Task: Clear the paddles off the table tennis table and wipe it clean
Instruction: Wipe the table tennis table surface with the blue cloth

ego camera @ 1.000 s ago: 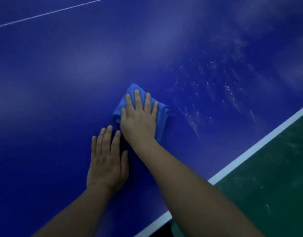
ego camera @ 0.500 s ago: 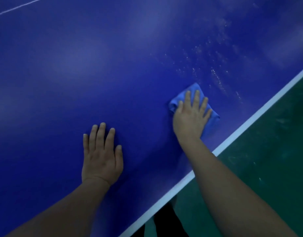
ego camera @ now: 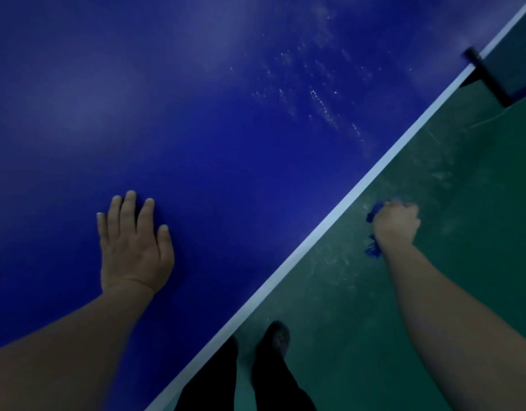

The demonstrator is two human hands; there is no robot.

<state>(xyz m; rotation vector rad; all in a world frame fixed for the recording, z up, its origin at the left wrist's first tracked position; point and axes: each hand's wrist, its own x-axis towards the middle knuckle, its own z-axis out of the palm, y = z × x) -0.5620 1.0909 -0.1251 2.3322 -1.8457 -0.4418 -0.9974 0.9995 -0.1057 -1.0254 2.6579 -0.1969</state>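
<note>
The left hand [ego camera: 134, 247] lies flat on the blue worktop [ego camera: 196, 129], palm down, fingers straight and close together, pointing away from the near edge. It holds nothing; the grip is released.

The right hand [ego camera: 396, 223] is off the worktop, past its near edge, over the green floor [ego camera: 433, 292]. Its grip is clenched round a blue cloth [ego camera: 373, 251], which is bunched up inside the fist. Only small bits of cloth show: one tuft beside the knuckles on the worktop side, another hanging at the wrist. Bunched like this, the cloth has no long axis that can be told.

A white line [ego camera: 330, 223] runs along the worktop's near edge, slanting from the lower middle of the view to the upper right. Pale specks [ego camera: 321, 105] lie scattered on the worktop toward the right, near that edge. At the far right of the edge a dark net post [ego camera: 487, 75] sticks out.

Below the edge, the person's dark trouser legs [ego camera: 279, 393] and one dark shoe [ego camera: 278, 338] stand on the floor.
</note>
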